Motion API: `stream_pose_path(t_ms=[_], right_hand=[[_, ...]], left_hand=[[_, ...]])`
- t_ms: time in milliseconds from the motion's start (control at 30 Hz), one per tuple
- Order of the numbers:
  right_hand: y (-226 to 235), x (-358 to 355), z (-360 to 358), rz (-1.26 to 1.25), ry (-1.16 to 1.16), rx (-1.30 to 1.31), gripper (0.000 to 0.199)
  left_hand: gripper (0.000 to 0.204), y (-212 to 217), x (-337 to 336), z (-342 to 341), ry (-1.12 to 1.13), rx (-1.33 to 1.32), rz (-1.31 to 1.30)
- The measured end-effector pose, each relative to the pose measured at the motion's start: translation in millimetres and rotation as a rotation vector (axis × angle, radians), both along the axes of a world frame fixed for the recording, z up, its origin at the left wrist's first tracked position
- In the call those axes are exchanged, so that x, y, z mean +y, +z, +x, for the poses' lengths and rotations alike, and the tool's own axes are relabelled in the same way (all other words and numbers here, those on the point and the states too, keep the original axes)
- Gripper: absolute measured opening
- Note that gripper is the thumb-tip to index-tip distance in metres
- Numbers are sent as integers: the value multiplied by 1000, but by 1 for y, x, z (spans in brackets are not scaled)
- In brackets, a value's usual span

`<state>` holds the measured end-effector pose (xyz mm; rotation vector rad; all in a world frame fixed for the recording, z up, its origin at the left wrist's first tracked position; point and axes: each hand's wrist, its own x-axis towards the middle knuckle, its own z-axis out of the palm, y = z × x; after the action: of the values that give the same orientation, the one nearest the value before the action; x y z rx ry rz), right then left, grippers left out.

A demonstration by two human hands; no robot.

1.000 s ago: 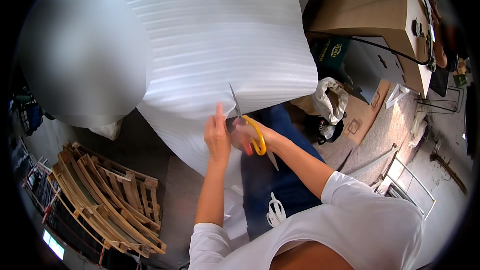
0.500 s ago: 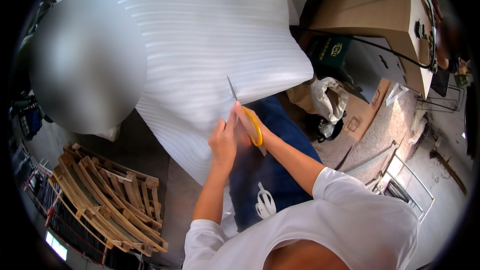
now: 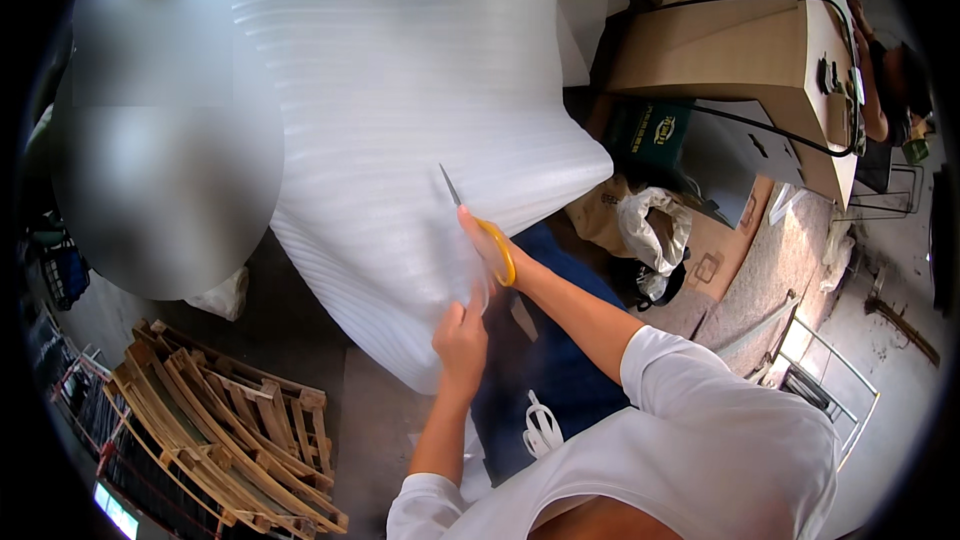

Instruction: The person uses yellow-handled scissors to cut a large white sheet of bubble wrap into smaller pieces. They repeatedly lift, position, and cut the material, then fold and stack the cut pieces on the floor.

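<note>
Right hand: my right hand (image 3: 487, 245) grips yellow-handled scissors (image 3: 478, 223), blades pointing up into the foam sheet (image 3: 400, 120).
Left hand: my left hand (image 3: 461, 335) pinches the sheet's cut edge just below the scissors.
Sheet: white, ribbed, draped wide before me.
Left below: wooden pallets (image 3: 215, 430) on the floor.
Right above: cardboard box (image 3: 730, 30), white bag (image 3: 655, 230) beneath it.

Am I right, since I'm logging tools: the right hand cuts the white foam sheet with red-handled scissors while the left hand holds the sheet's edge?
Not quite: the scissors have yellow handles, not red, as the head view shows. The rest holds: the right hand works them through the white foam sheet, and the left hand holds the sheet's edge below the cut.
</note>
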<state>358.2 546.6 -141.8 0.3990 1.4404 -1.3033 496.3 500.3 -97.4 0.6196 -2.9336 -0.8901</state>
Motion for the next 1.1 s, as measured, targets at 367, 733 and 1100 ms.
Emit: stream_pose_path(t_ms=[367, 733, 1100], right_hand=[[-31, -47, -40, -83, -128, 13, 66], [-29, -82, -90, -33, 11, -68, 60], [-26, -122, -111, -123, -24, 123, 52]], left_hand=[[45, 6, 0, 8, 50, 6, -16], [53, 19, -12, 26, 89, -19, 64], [50, 23, -29, 57, 175, -40, 40]])
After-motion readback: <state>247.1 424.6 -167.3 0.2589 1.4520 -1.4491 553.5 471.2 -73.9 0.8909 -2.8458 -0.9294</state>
